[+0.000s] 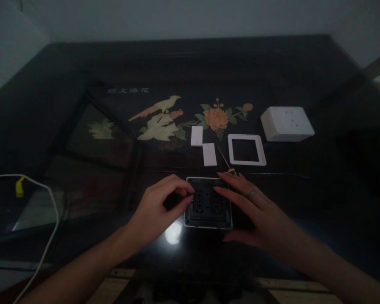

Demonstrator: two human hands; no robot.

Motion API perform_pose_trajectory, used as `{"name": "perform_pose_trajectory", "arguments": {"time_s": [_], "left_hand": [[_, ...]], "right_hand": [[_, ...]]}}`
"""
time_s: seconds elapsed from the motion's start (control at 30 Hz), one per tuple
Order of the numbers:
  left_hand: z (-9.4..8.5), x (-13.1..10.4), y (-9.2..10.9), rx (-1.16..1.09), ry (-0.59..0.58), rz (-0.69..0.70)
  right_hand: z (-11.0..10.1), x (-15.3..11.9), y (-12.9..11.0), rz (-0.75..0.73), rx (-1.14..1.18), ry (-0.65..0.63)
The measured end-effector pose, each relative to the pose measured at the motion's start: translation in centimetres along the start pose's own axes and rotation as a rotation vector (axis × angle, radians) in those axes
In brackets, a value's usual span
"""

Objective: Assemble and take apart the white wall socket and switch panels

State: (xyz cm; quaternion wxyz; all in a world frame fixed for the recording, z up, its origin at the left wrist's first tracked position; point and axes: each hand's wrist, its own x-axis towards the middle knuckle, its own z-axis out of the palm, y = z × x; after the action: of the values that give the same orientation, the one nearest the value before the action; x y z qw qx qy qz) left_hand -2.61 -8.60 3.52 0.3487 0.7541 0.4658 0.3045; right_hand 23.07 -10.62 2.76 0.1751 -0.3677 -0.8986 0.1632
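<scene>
A square wall switch (208, 213) with a black inner face and a thin white edge lies on the dark table before me. Over its left side, my left hand (164, 198) has thumb and forefinger pinched together; whatever small thing is between them, if any, is too dark to make out. My right hand (251, 204) spreads its fingers around the right side of the switch, fingertips at its upper right part and thumb low beside it. A screwdriver (224, 158) lies just beyond, its handle partly hidden by my right fingers. Two white rocker plates (209, 154) lie farther off.
A white square frame (260, 152) lies right of the screwdriver, and a white box (288, 124) stands behind it. A white cable (54, 211) with a yellow tag (19, 187) runs along the left. The glossy tabletop (190, 63) bears a bird-and-flower picture.
</scene>
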Motion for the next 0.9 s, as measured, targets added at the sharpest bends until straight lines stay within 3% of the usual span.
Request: {"name": "perform_pose_trajectory", "arguments": {"time_s": [0.17,0.37,0.47,0.6,0.7,0.9], "left_hand": [[0.1,0.1,-0.2,0.009,-0.008,0.009],[-0.4,0.6,-0.1,0.036,0.098,-0.002],[-0.7,1.6,1.4,0.118,0.118,0.141],[0.5,3.6,5.1,0.208,-0.141,0.432],[2.7,5.1,7.5,0.407,-0.355,0.485],[6.3,6.7,8.6,0.821,-0.423,0.551]], "right_hand": [[-0.5,0.0,0.2,0.008,0.032,0.044],[-1.8,-0.1,1.2,0.207,0.111,0.25],[-2.4,0.0,1.8,0.292,0.134,0.354],[-2.5,0.1,2.4,0.373,0.182,0.44],[-2.4,0.2,2.7,0.378,0.215,0.478],[-2.7,-0.1,3.5,0.43,0.261,0.549]]}}
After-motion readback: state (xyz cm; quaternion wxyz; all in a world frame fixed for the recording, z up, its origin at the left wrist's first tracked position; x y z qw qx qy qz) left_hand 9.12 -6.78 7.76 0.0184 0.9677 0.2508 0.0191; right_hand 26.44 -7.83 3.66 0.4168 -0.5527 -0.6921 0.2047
